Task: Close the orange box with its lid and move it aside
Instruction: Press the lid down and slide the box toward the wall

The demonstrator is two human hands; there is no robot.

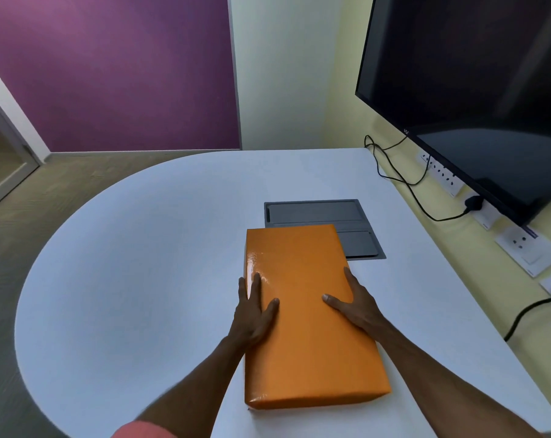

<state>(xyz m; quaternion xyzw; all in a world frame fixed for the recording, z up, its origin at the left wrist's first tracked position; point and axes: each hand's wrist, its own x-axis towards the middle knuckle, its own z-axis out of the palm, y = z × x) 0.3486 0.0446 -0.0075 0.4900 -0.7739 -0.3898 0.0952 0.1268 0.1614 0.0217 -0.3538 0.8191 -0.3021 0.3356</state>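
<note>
My left hand [255, 314]: laid flat on the left edge of the orange box [309, 320], just below the middle of the frame; thumb on the top face, fingers [256, 284] spread along and over the left rim; palm pressing, not clenched, nothing gripped between fingers and palm.
My right hand [351, 303]: flat on the right edge of the same box; thumb pointing in across the top, fingers running up along the right rim; released rather than curled, resting against the box, not lifting it.
My forearms: both reach in from the bottom of the frame, one each side of the box; a pink sleeve [141, 429] shows at the lower left.
Orange box: in the lower centre of the frame, lying on the worktop [125, 263]; its lid [296, 248] is on, covering the whole top, glossy and slightly wrinkled near the upper left corner; long side running away from me.
Grey panel [315, 211]: set flush in the worktop just above the box; the far end of the box overlaps its lower part.
Worktop: white, rounded on the left side, filling the middle of the frame.
Screen [473, 83]: large, dark, upper right of the frame.
Cables [394, 172]: black, looping down the yellow wall at the right towards white sockets [442, 175].
Purple wall [109, 74]: upper left of the frame.
</note>
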